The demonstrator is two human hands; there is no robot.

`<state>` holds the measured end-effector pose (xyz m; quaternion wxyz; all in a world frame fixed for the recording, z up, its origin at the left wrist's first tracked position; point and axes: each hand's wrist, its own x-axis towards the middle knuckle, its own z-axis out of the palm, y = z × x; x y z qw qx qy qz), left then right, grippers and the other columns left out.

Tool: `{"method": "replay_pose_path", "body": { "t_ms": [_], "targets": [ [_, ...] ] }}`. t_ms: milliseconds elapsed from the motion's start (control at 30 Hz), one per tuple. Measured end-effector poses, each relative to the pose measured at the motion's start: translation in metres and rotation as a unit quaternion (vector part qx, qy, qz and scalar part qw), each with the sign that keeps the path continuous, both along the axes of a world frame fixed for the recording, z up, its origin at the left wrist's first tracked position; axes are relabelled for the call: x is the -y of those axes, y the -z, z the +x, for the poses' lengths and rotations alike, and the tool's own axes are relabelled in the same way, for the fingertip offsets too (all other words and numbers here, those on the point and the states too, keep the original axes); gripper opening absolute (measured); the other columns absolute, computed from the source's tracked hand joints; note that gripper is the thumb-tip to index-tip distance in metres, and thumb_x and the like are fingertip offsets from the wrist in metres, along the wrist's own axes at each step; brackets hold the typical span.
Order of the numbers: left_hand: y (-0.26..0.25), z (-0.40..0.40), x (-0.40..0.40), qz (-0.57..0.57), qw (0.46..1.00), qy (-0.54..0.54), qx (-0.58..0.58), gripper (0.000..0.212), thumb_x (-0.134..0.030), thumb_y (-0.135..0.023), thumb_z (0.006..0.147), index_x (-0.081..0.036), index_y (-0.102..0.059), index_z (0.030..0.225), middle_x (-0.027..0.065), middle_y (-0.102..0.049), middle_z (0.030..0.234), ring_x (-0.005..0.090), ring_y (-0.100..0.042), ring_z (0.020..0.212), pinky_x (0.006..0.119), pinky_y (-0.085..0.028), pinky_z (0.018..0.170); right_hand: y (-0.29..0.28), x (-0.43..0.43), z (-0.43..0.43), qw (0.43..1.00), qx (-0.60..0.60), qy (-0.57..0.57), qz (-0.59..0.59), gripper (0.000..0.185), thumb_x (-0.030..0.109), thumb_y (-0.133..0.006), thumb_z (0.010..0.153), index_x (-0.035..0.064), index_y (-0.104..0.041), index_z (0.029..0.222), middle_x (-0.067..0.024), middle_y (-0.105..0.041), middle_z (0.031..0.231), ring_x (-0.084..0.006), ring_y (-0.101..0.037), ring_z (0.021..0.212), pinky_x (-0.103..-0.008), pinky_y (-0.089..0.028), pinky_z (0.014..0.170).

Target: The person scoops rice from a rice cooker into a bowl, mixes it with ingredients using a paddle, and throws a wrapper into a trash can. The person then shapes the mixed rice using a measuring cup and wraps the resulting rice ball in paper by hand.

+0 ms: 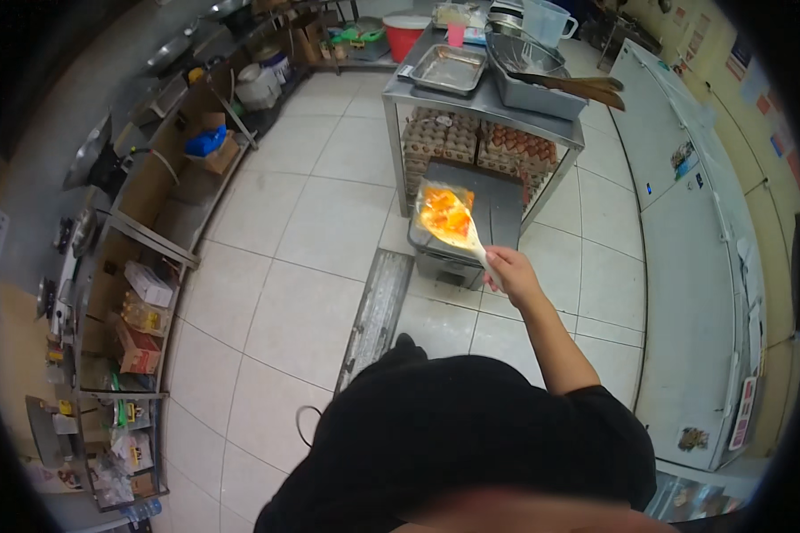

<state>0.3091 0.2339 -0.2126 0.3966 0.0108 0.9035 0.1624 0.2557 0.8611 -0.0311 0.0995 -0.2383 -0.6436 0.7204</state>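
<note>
My right hand (pixel 510 272) is shut around the white handle of a rice paddle (pixel 472 241), held out in front of me. On or against the paddle's broad end is a bright orange and yellow mass (pixel 448 208), with what looks like clear plastic around it; I cannot tell whether it is bagged food. Below it stands a low unit with a flat dark top (pixel 500 206), perhaps a platform scale. No contact between the paddle and that top can be made out. My left hand is out of view.
A steel table (pixel 433 105) ahead bears a metal tray (pixel 449 68) and a grey tub (pixel 540 100) with wooden utensils jutting out. Stacked egg trays (pixel 440 133) fill its underside. Chest freezers (pixel 693 266) line the right; shelving (pixel 153 250) with burners runs left.
</note>
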Motion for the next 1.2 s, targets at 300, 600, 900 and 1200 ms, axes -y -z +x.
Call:
{"method": "replay_pose_path", "body": {
  "t_ms": [300,600,900,1200],
  "targets": [
    [-0.012,-0.313,-0.195,0.108,0.971,-0.132,-0.169,0.035,-0.031,-0.048,0.087,-0.001,-0.056,0.102,0.0167,-0.061,0.097,0.0269,-0.057,0.093,0.035,-0.044,0.081,0.009,-0.069,-0.137,0.988,0.03,-0.149,-0.013,0.032,0.023,-0.052,0.087,0.0002,-0.057,0.11,-0.0034,-0.057,0.064,-0.0067,-0.048,0.049,-0.0199,-0.039,0.046],
    [-0.002,-0.24,-0.284,0.095,0.972,-0.213,-0.02,0.032,-0.025,-0.045,0.089,-0.001,-0.054,0.106,0.0114,-0.06,0.1,0.0189,-0.055,0.093,0.03,-0.042,0.084,0.095,-0.134,-0.218,0.927,0.103,-0.357,-0.06,0.028,0.021,-0.054,0.087,0.0032,-0.059,0.108,-0.0012,-0.056,0.063,-0.0054,-0.047,0.05,-0.0194,-0.038,0.046],
    [0.016,0.05,-0.225,-0.072,0.785,-0.553,0.269,0.043,-0.035,-0.049,0.08,-0.005,-0.053,0.112,0.0097,-0.058,0.107,0.0205,-0.056,0.083,0.037,-0.043,0.068,0.197,-0.146,-0.182,0.924,0.222,-0.265,-0.163,0.028,0.024,-0.048,0.088,0.0019,-0.057,0.102,-0.0058,-0.057,0.064,-0.0108,-0.053,0.049,-0.0211,-0.04,0.041],
    [0.009,0.177,-0.214,0.121,0.706,-0.69,0.106,0.042,-0.035,-0.05,0.082,-0.003,-0.055,0.108,0.0102,-0.059,0.104,0.0196,-0.056,0.083,0.034,-0.046,0.068,0.333,-0.182,-0.133,0.829,0.499,-0.139,0.208,0.034,0.03,-0.038,0.083,0.0034,-0.058,0.088,-0.0127,-0.06,0.073,-0.0227,-0.057,0.057,-0.036,-0.046,0.054]
  ]
}}
